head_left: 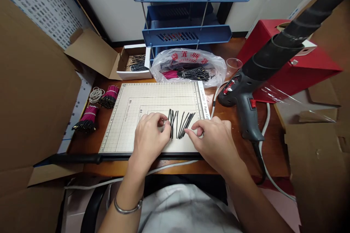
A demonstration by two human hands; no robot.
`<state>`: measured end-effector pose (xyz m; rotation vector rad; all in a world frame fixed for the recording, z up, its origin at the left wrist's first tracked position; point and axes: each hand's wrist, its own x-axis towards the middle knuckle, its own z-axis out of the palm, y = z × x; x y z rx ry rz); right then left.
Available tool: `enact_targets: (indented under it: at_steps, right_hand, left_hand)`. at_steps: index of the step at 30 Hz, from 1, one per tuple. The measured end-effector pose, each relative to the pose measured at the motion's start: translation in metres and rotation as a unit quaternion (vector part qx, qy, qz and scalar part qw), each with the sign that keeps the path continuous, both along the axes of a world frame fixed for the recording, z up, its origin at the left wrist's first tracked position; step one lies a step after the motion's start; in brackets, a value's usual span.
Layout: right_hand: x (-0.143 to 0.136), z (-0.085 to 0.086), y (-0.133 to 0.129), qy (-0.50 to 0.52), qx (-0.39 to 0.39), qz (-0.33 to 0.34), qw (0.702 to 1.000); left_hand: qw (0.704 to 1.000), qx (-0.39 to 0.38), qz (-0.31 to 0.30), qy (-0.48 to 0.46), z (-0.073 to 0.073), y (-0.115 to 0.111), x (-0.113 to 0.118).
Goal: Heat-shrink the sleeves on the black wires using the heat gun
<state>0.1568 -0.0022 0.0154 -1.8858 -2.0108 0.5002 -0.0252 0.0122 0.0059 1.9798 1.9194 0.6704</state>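
Note:
Several thin black pieces [186, 125] lie side by side, slanted, on a cream paper cutter board [123, 123] with printed grid lines. At the left end of the row is my left hand [151, 133], its thumb and index finger pressed together around something I cannot make out, beside the leftmost black pieces. My right hand [212, 136] is at the right end of the row, thumb and index finger apart, the thumb tip close to the lower part of the pieces. Nothing shows between those fingers.
Pink-and-black bundles [89, 118] lie left of the board. Behind it are a white box [133, 74], a plastic bag [218, 65] of similar pieces and blue trays [188, 36]. A heat gun [243, 98] and red box [322, 58] stand right; a cable [175, 165] runs in front.

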Motion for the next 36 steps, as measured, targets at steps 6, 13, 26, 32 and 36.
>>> enact_targets:
  at_steps: [6,13,26,32,36]
  right_hand:
    - [-0.003,-0.002,0.002,0.01,-0.002,0.007,1.0]
    - [-0.006,-0.004,0.001,0.006,0.034,-0.001,0.999]
    - [0.009,-0.007,-0.002,0.021,0.11,0.018,0.994]
    - [0.009,-0.002,-0.005,0.008,0.063,0.045,0.997]
    - [0.008,0.0,-0.005,0.015,0.079,0.043,0.996]
  left_hand:
    - [1.0,-0.001,-0.011,0.007,-0.001,-0.001,0.001]
    - [0.999,-0.003,-0.017,-0.031,0.001,-0.002,-0.003]
    - [0.998,0.034,-0.023,-0.044,-0.008,-0.009,-0.007]
    - [0.998,0.038,-0.035,-0.042,-0.009,-0.008,-0.005]
    - [0.998,0.041,-0.033,-0.047,-0.01,-0.008,-0.006]
